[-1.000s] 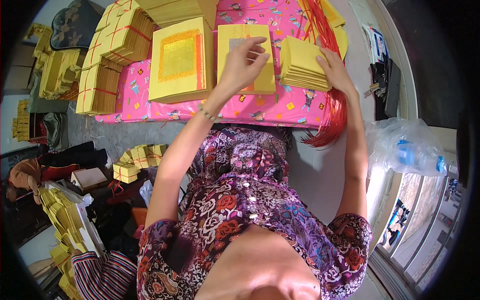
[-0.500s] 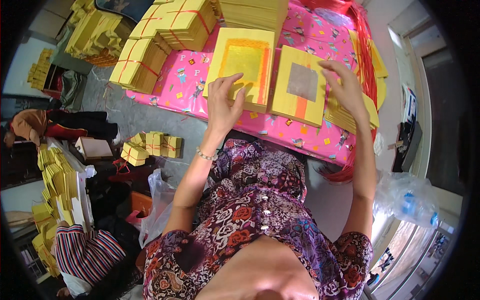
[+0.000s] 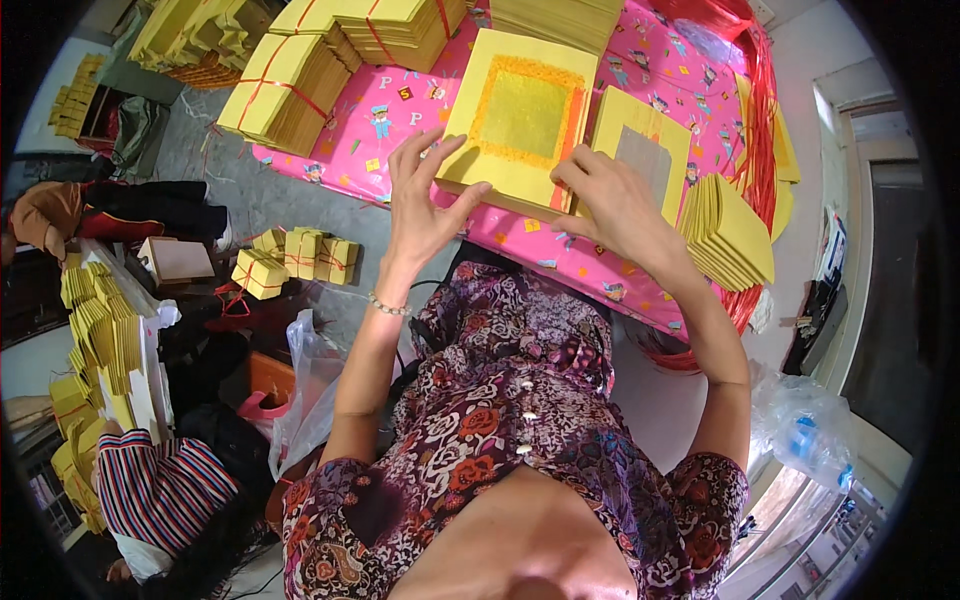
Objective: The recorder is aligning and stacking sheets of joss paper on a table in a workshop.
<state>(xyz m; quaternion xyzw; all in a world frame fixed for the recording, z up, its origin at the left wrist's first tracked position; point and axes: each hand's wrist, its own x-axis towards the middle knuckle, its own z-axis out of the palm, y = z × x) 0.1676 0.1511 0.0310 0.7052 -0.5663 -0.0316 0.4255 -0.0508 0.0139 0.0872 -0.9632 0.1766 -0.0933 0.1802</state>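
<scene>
A thick stack of yellow paper (image 3: 465,165) lies on the pink table, its top sheet bearing a gold square edged in orange and an orange strip along the right side. My left hand (image 3: 425,205) is at its near left corner, fingers spread apart, the thumb by the front edge. At the near right corner my right hand (image 3: 625,205) has its fingers bent over the orange strip and its thumb lower at the front side. Partly behind that hand is a second yellow stack (image 3: 675,150) with a grey-silver square on top.
Bundles of yellow paper tied with red string (image 3: 275,85) stand at the table's back left. Folded yellow sheets (image 3: 730,235) fan out at the right, beside hanging red strings (image 3: 765,130). On the floor sit small tied yellow bundles (image 3: 300,255). A person in a striped top (image 3: 165,490) is at lower left.
My right hand has moved left from the silver-square stack to the gold-square stack's near right corner. My left hand has drawn off the top sheet to the near left corner, fingers spreading.
</scene>
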